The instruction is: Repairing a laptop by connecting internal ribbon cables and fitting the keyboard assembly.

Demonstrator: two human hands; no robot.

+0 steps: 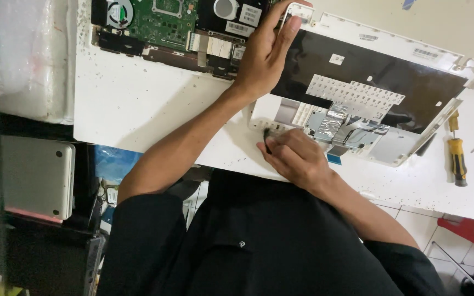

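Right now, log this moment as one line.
left hand: flat on white laptop cover | right hand: pinching small dark part at cover edge | yellow screwdriver: on table

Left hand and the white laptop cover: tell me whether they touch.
Touching. The head view shows the left hand lying flat on the far corner of the white laptop cover, fingers over its edge, with no gap visible.

A white table fills the upper part of the view; its surface is speckled with small dark marks. The floor below its near edge is laid with pale tiles. A red stool stands at the lower right. To the left, a closed silver laptop rests on a dark shelf. A sheet of clear plastic lies beyond it. Lighting is even and bright.
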